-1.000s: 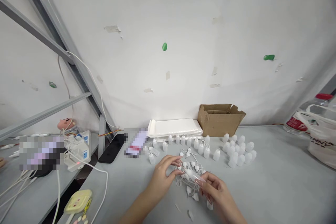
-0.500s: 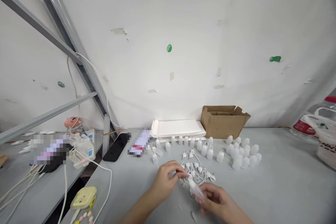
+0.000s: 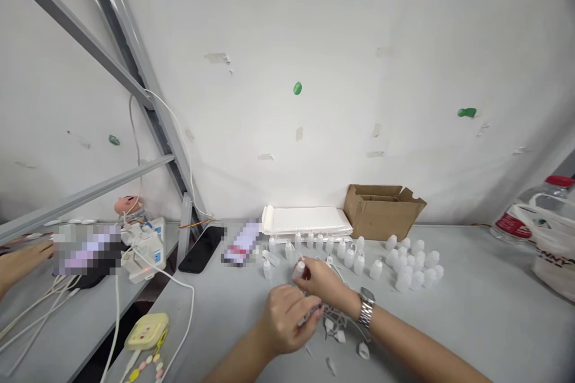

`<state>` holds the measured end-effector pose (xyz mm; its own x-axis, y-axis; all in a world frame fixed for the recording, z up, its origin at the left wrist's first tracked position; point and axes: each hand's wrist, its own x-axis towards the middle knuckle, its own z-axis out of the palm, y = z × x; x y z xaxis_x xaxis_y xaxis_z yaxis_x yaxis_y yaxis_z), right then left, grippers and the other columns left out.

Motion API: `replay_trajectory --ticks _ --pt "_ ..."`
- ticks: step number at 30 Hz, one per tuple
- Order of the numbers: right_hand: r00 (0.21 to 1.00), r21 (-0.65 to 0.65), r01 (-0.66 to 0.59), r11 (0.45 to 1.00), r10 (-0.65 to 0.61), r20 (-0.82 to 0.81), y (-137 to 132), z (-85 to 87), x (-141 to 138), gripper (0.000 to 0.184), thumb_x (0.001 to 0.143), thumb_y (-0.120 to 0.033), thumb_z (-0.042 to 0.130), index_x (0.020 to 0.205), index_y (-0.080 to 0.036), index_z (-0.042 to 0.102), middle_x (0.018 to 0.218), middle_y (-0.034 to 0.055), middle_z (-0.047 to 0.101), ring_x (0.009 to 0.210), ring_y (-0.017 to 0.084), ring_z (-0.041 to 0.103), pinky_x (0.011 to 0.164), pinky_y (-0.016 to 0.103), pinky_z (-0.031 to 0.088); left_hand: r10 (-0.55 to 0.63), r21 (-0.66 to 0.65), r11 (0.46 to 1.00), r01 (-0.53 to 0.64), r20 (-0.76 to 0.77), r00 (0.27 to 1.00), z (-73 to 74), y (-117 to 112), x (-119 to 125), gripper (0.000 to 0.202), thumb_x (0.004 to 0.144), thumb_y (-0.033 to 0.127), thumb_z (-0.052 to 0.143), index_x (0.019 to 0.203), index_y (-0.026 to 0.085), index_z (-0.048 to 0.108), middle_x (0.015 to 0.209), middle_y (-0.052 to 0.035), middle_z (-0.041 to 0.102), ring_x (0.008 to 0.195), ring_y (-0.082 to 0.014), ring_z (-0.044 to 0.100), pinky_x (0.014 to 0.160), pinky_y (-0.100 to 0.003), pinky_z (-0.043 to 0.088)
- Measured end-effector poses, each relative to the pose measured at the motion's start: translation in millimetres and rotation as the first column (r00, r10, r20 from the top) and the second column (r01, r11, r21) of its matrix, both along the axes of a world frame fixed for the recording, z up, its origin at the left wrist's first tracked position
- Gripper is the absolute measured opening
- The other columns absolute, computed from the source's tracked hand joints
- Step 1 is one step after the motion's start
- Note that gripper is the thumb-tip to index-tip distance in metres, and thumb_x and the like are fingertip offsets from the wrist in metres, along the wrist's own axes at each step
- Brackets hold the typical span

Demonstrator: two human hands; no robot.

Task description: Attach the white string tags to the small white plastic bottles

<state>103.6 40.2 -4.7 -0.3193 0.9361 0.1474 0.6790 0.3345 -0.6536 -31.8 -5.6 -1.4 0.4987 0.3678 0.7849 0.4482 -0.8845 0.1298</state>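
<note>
My right hand (image 3: 324,282), with a watch on its wrist, reaches across beyond my left hand and grips a small white squeeze bottle (image 3: 298,269), held upright at the table. Nearer to me, my left hand (image 3: 290,318) is closed, thumb and fingers pinched together. Something small may be between them, but I cannot make it out. Beside and partly behind the hands lies a pile of white caps with cord-like loops (image 3: 335,329). Several capped small bottles (image 3: 349,258) stand in a loose row at the back. Several plain translucent bottles (image 3: 404,275) cluster to the right.
White padded envelopes (image 3: 309,219) and an open cardboard box (image 3: 381,215) stand against the wall. Phones (image 3: 202,250), a power strip (image 3: 150,251), cables and a yellow case (image 3: 147,331) are on the left. Another person's hand (image 3: 27,260) is at far left. A large bottle (image 3: 516,221) stands right.
My right hand has moved left and away from me with the bottle, crossing beyond my left hand. The left hand has turned and come nearer. Another person's hand has appeared at far left.
</note>
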Motion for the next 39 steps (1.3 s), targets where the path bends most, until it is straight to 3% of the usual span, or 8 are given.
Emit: replay_trajectory --ticks 8,13,15,17,19,22,27,39 --pt "0.990 0.080 -0.013 0.997 0.001 0.139 8.3 -9.2 -31.2 0.008 0.069 -0.021 0.066 0.070 -0.014 0.061 0.073 0.0064 0.063 0.074 0.023 0.058 0.067 0.028 0.037 -0.050 0.054 0.997 0.057 -0.130 0.990 1.2 -6.0 4.2 0.019 0.077 0.020 0.047 0.083 0.013 0.064 0.049 -0.0053 0.060 0.044 -0.0157 0.053 0.042 -0.028 0.037" --pt "0.975 0.104 -0.008 0.995 -0.015 0.220 -10.2 0.8 -9.8 0.025 0.070 -0.017 0.065 0.094 -0.011 0.062 0.084 0.0106 0.063 0.080 0.027 0.058 0.074 0.034 0.039 -0.053 0.085 0.995 0.055 -0.033 0.998 0.6 -7.4 3.6 0.019 0.078 0.020 0.045 0.085 0.014 0.061 0.049 -0.0035 0.059 0.044 -0.0146 0.052 0.046 -0.027 0.039" --pt "0.970 0.128 0.006 0.992 -0.036 0.239 -22.2 11.6 9.4 0.026 0.071 -0.013 0.061 0.098 -0.012 0.061 0.089 0.0114 0.061 0.083 0.027 0.057 0.075 0.035 0.039 -0.010 -0.062 0.998 0.015 0.075 0.997 -0.3 -8.4 6.7 0.018 0.081 0.019 0.043 0.085 0.015 0.060 0.048 -0.0007 0.057 0.042 -0.0125 0.050 0.047 -0.024 0.039" --pt "0.968 0.190 0.069 0.979 -0.112 0.226 -32.7 24.2 36.1 0.024 0.076 -0.015 0.056 0.100 -0.015 0.060 0.088 0.0088 0.061 0.078 0.023 0.057 0.070 0.032 0.043 0.130 -0.372 0.925 -0.077 0.118 0.984 -1.3 -8.4 11.2 0.019 0.084 0.021 0.039 0.083 0.017 0.058 0.047 0.0024 0.054 0.040 -0.0100 0.048 0.045 -0.021 0.038" --pt "0.956 0.260 0.193 0.946 -0.241 0.166 -40.5 34.3 69.4 0.021 0.080 -0.023 0.051 0.098 -0.017 0.060 0.080 0.0063 0.060 0.070 0.021 0.058 0.063 0.030 0.044 0.265 -0.636 0.748 -0.192 0.020 0.964 -2.1 -6.7 15.4 0.020 0.085 0.025 0.039 0.082 0.018 0.057 0.052 0.0027 0.056 0.043 -0.0095 0.050 0.047 -0.019 0.039" --pt "0.860 0.321 0.460 0.828 -0.506 0.072 -49.0 36.7 122.3 0.028 0.082 -0.037 0.044 0.096 -0.017 0.059 0.076 0.0053 0.059 0.057 0.018 0.055 0.056 0.030 0.044 0.274 -0.731 0.606 -0.313 -0.177 0.945 -3.4 -2.7 18.8 0.018 0.082 0.029 0.043 0.081 0.020 0.058 0.076 -0.0015 0.061 0.063 -0.0136 0.058 0.060 -0.024 0.044" --pt "0.693 0.230 0.691 0.686 -0.719 0.062 -61.7 8.8 172.4 0.036 0.079 -0.046 0.044 0.095 -0.017 0.058 0.081 0.0051 0.058 0.061 0.018 0.057 0.055 0.029 0.044 0.242 -0.745 0.559 -0.364 -0.273 0.931 -6.0 1.4 19.0 0.022 0.083 0.028 0.039 0.090 0.021 0.058 0.092 -0.0051 0.057 0.089 -0.0201 0.056 0.077 -0.032 0.042" --pt "0.645 0.153 0.681 0.716 -0.685 0.339 -55.4 -20.2 161.9 0.028 0.082 -0.036 0.039 0.094 -0.018 0.058 0.082 0.0041 0.057 0.066 0.020 0.058 0.051 0.027 0.038 0.191 -0.765 0.548 -0.337 -0.278 0.941 -13.4 5.2 22.5 0.015 0.078 0.030 0.054 0.084 0.018 0.059 0.091 -0.0049 0.056 0.092 -0.0213 0.051 0.081 -0.034 0.040"
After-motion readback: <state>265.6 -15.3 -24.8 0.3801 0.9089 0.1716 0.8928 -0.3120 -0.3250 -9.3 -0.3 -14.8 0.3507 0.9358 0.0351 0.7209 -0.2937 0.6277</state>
